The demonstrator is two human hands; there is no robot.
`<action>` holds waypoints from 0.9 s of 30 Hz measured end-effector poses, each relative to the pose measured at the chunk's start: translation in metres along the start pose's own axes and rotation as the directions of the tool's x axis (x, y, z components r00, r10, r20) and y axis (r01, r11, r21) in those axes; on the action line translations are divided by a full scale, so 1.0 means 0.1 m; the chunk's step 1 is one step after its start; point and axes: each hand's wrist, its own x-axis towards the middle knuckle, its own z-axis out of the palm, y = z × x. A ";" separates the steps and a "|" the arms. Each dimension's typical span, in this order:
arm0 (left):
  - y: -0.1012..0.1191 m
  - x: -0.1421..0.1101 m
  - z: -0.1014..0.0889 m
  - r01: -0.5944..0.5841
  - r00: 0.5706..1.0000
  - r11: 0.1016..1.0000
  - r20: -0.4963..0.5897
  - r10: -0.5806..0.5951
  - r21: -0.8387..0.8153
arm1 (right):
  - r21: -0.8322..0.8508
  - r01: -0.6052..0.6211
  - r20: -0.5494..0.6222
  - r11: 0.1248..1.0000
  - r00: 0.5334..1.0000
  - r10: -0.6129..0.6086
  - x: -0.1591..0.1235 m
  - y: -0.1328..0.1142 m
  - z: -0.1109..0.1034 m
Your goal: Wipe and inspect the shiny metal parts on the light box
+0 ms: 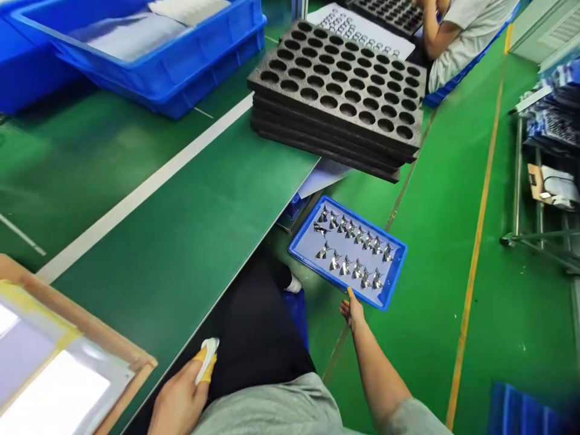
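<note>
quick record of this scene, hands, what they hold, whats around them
left hand: holds a white cloth, yellow finger cots on the fingers
right hand: yellow-capped fingertip at the near rim of a blue tray
tray contents: shiny metal parts in two rows
nearby: stack of black foam trays with round pockets, overhanging a green workbench
beyond: co-worker at the far end, blue plastic crate on the bench

Green floor [421, 338], yellow stripe [473, 260], metal shelving rack [518, 181]
</note>
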 end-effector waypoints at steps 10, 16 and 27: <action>0.38 0.00 -0.51 -0.295 0.943 0.956 -0.160 0.292 0.005 | 0.422 -0.291 0.119 0.859 0.957 0.265 1.25 0.42 0.62; 0.64 -0.09 -0.65 -0.351 0.907 0.934 -0.221 0.358 0.072 | 0.615 -0.196 0.114 0.763 0.981 0.159 1.39 0.58 0.89; 0.62 -0.39 -0.53 -0.191 0.960 0.981 -0.210 0.184 -0.014 | 0.687 -0.070 0.060 0.723 0.997 0.039 1.20 0.43 0.63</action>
